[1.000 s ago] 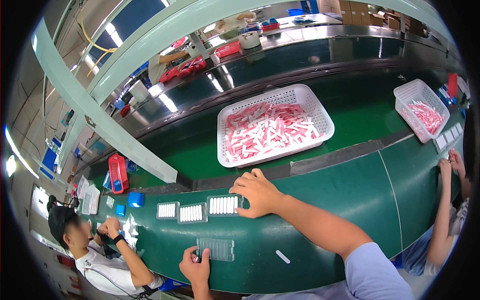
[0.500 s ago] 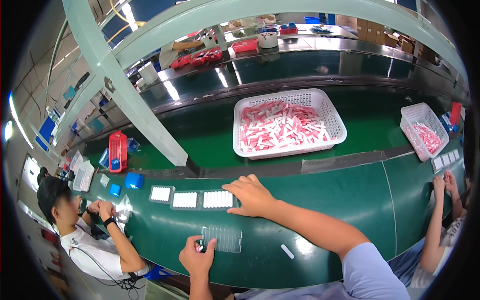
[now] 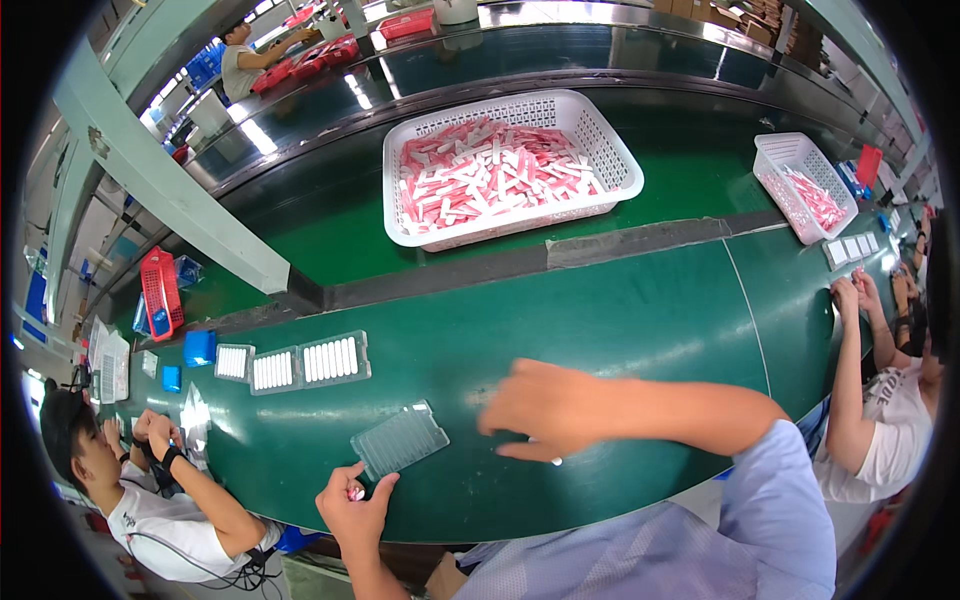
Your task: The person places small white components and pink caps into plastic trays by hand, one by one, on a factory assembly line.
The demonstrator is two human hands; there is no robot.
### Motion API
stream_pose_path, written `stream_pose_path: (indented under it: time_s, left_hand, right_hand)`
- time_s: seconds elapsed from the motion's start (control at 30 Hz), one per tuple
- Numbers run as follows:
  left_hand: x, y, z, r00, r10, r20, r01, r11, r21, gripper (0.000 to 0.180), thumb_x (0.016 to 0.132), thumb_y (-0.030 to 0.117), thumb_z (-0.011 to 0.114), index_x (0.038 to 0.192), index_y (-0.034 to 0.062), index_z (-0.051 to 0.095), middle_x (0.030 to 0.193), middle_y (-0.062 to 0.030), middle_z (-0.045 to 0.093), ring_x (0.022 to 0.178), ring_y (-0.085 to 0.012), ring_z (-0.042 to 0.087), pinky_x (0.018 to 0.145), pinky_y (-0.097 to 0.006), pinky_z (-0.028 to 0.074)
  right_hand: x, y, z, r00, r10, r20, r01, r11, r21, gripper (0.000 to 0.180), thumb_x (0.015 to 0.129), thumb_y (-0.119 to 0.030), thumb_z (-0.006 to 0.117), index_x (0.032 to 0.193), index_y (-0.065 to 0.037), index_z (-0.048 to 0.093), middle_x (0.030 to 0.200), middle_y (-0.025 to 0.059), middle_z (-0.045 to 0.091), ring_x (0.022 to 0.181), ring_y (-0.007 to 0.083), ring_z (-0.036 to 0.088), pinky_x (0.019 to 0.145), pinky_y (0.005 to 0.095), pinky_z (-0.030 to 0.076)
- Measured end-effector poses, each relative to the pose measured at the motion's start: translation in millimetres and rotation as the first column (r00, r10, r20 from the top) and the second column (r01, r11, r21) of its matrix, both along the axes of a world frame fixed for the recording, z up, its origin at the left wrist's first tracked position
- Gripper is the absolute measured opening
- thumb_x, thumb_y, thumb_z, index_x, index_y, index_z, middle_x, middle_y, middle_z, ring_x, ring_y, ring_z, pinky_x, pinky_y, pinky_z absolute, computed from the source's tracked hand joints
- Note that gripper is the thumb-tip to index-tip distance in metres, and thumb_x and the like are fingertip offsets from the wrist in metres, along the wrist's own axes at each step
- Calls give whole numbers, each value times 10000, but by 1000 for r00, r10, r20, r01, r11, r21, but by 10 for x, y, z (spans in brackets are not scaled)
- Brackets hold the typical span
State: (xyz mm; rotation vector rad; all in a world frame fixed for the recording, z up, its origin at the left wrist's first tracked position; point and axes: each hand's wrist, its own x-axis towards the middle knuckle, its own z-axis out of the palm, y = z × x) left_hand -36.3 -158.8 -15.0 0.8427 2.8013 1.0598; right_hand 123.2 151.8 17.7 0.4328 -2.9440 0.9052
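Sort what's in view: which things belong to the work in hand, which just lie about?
Seemingly in use:
clear tray by the left hand
three filled trays
large white basket of pink-and-white pieces

Seemingly lying about:
red basket
two blue packs

blurred: right hand (image 3: 548, 408) | mostly hidden behind it: small white flat strip (image 3: 557, 461) | partly covered by left hand (image 3: 354, 518): small pink-and-white piece (image 3: 356, 493) | cut by top edge: white round tub (image 3: 457, 10)

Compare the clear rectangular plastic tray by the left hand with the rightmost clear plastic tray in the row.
The clear rectangular plastic tray by the left hand looks empty; the rightmost clear plastic tray holds white sticks. The near tray sits alone, angled; the rightmost tray ends a row of three. Both are clear and rectangular.
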Motion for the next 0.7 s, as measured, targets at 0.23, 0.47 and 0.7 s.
stream_pose_path:
  time_s: [0.23, 0.47, 0.7]
  left_hand:
    - [-99, 681, 224, 919, -353, -175, 322, 929, -184, 430, 635, 278, 975, 894, 81, 693, 632, -56, 619, 570, -271, 623, 544, -352, 485]
    - [-127, 1386, 414, 749, -662, -37, 642, 738, -209, 404, 722, 320, 914, 1000, 92, 729, 661, -87, 638, 600, -297, 650, 554, -399, 492]
    - [-9, 1309, 248, 774, -631, 63, 632, 774, -13, 469, 725, 330, 916, 1085, 85, 741, 629, -61, 597, 552, -244, 603, 528, -363, 466]
  right_hand:
    - [988, -375, -53, 929, -346, -132, 357, 931, 71, 253, 838, -254, 792, 1036, -101, 757, 825, -4, 546, 815, 183, 547, 779, 342, 419]
    - [1164, -523, -205, 718, -533, -447, 656, 733, 181, 98, 836, -139, 773, 915, -91, 741, 919, -2, 642, 782, 176, 579, 776, 337, 445]
    - [1072, -398, 17, 386, -903, 190, 759, 193, -622, 77, 963, -56, 690, 988, -3, 739, 736, 53, 705, 704, 117, 632, 705, 279, 494]
